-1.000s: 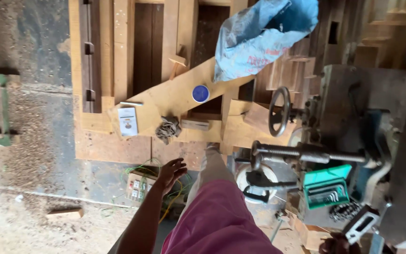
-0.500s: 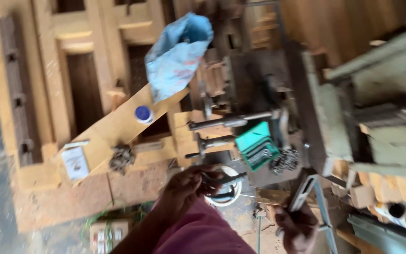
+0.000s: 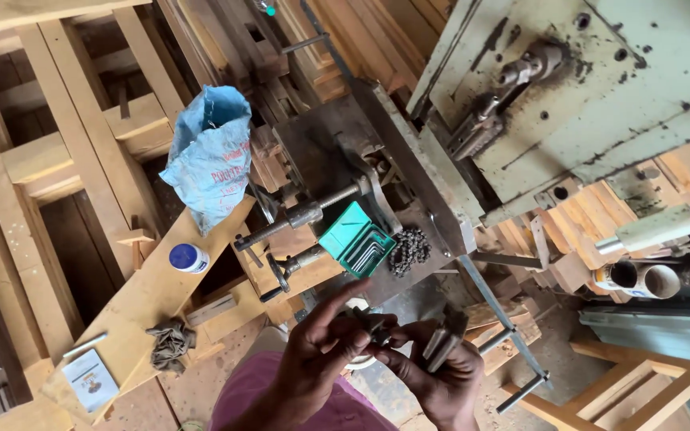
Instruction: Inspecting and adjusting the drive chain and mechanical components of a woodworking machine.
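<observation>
Since a second ago, I have both hands raised: left hand pinches, right hand grips small dark metal parts.

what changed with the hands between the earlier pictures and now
Both hands came together in front of the body: the left hand, empty and hanging a second ago, now pinches a small dark metal part, and the right hand grips a bundle of metal pieces. The blue sack, blue-lidded jar and rag stayed put.
</observation>
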